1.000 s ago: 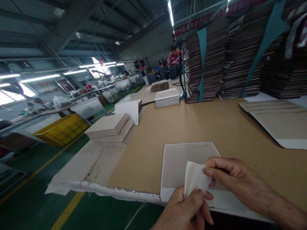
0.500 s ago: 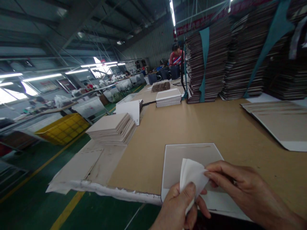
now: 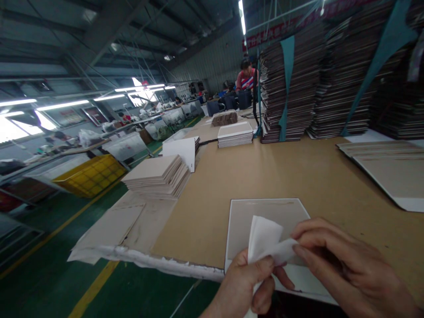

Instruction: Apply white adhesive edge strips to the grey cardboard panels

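at the bottom of the head view, the left grip [image 3: 245, 280] is closed on thin white sheets [image 3: 263, 234], the thumb pressing across them and the other fingers curled behind. just to its right, the right grip [image 3: 351, 260] is narrow, thumb and forefinger pinching the end of a part that runs over from the left thumb. another part of the sheets stands up above that thumb, and a bit of white shows below the left palm. how many layers there are cannot be told.

beneath and beyond both grips, a grey panel with a white border [image 3: 240, 227] lies flat on the brown table [image 3: 205, 212], its near right portion hidden by the right grip. left of the left grip and farther away is a stack of pale boards [image 3: 155, 172], with a white board [image 3: 182, 150] leaning upright behind it. straight beyond the grips sits a smaller stack of panels [image 3: 235, 134]. far past the right grip, tall dark stacks [image 3: 301, 97] rise with teal strips [image 3: 287, 66] hanging on them; nearer, on the same side, lie more grey panels [image 3: 391, 176]. well off to the left of the grips, a yellow bin [image 3: 92, 176] stands beside the table. a co-worker [image 3: 247, 79] in red is far beyond.
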Motion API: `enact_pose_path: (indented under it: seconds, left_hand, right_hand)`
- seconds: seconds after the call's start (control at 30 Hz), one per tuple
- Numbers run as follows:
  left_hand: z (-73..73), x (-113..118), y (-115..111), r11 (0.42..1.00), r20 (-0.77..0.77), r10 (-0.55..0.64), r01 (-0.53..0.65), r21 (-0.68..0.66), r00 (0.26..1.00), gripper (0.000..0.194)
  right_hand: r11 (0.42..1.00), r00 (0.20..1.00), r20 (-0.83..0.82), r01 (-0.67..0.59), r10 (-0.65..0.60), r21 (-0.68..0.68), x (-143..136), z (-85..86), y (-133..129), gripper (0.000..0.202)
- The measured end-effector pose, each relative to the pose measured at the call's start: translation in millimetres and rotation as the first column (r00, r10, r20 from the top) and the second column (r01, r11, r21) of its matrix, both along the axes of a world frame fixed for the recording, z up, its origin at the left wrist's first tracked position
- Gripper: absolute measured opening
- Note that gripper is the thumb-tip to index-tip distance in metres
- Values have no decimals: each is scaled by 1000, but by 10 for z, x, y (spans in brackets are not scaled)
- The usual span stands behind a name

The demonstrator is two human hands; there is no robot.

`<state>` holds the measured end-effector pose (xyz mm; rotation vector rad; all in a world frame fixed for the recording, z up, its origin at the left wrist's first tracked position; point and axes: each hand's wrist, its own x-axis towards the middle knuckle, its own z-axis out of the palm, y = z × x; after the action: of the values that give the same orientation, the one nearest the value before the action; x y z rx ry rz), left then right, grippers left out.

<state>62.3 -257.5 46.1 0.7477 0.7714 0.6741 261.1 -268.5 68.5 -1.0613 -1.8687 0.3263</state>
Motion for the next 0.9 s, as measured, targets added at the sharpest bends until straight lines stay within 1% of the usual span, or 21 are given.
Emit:
enact_pose_path:
  seconds: [0.03, 0.1, 0.17, 0.27, 0.37, 0.43, 0.5, 0.57, 0.63, 0.7, 0.77, 0.83, 0.87, 0.9]
  left_hand:
    - [27, -17, 4, 1000, -7, -4, 4, -13, 1000, 37]
    - [67, -55, 8, 1000, -29, 3, -3, -31, 1000, 29]
    - [80, -97, 9, 996, -44, 68, -70, -49, 997, 22]
    - [69, -175, 19, 976, -71, 203, -207, -64, 977, 25]
    - [88, -262, 48, 955, -91, 291, -295, -34, 952, 31]
    - [127, -313, 73, 942, -103, 334, -337, -9, 937, 32]
    - [167, -354, 101, 936, -122, 351, -352, 12, 928, 33]
    - [187, -385, 136, 928, -142, 371, -371, 24, 918, 35]
    - [183, -407, 177, 917, -166, 396, -398, 22, 903, 39]
    - [169, -421, 219, 911, -190, 407, -411, 20, 893, 42]
    - [160, -427, 259, 913, -210, 402, -407, 22, 891, 44]
    - [160, -425, 300, 910, -224, 408, -415, 18, 885, 44]
    - [161, -422, 322, 907, -231, 413, -422, 15, 881, 44]
    - [160, -418, 347, 904, -239, 418, -428, 14, 876, 44]
  right_hand:
    - [997, 998, -41, 46, -49, -68, 16, -7, 0, 18]
    - [971, 978, -143, 120, -151, -206, 62, -37, 8, 24]
    - [935, 937, -259, 147, -236, -324, 124, -81, 26, 30]
    - [877, 891, -342, 115, -298, -466, 228, -145, 68, 38]
    - [803, 857, -384, 57, -344, -594, 305, -173, 130, 38]
    - [730, 788, -442, 15, -429, -683, 333, -183, 176, 43]
    - [654, 709, -485, -44, -512, -755, 365, -210, 216, 54]
    - [590, 674, -481, -82, -561, -803, 421, -271, 240, 63]
    - [540, 695, -449, -102, -562, -835, 505, -360, 244, 63]
    - [501, 733, -410, -109, -543, -858, 597, -448, 233, 54]
    - [472, 754, -390, -120, -529, -873, 672, -508, 221, 43]
    - [454, 780, -373, -129, -502, -882, 718, -539, 222, 37]
    - [468, 802, -348, -97, -486, -878, 733, -549, 231, 36]
    - [510, 822, -307, -23, -480, -860, 746, -561, 246, 36]
